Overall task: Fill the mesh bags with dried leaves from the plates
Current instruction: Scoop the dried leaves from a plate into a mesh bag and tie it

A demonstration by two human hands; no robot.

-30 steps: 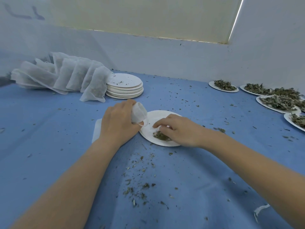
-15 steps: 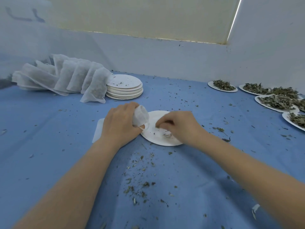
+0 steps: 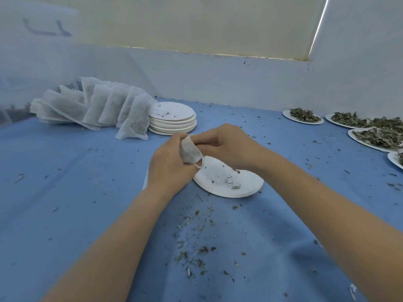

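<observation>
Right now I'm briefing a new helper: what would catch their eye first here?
Both hands at the centre: the left hand grips a mesh bag while the right hand works at its mouth, above a nearly emptied plate. Behind, a row of filled bags leans beside stacked plates; leaf-heaped plates line the right.

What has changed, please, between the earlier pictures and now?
The right hand lifted off the white paper plate to the mouth of the white mesh bag, carrying away the plate's last leaf clump. The left hand still grips the bag; filled bags and stacked plates unchanged.
</observation>
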